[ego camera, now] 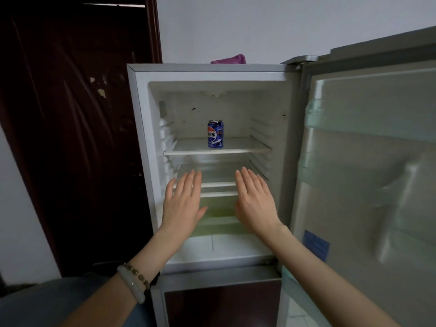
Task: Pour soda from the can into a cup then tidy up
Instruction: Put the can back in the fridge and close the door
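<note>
A blue soda can [215, 134] stands upright on the upper shelf [245, 149] of an open fridge [141, 138], near the shelf's front middle. My left hand [183, 201] and my right hand [254, 199] are stretched out flat, palms down, in front of the lower shelves, below the can and apart from it. Both hold nothing, and their fingers lie straight and close together. No cup is in view.
The fridge door [368, 161] stands swung open on the right. A dark wooden door [77, 114] is on the left. A purple cloth [230, 59] lies on top of the fridge. A closed lower compartment [221, 303] sits below. Two bracelets [134, 283] circle my left wrist.
</note>
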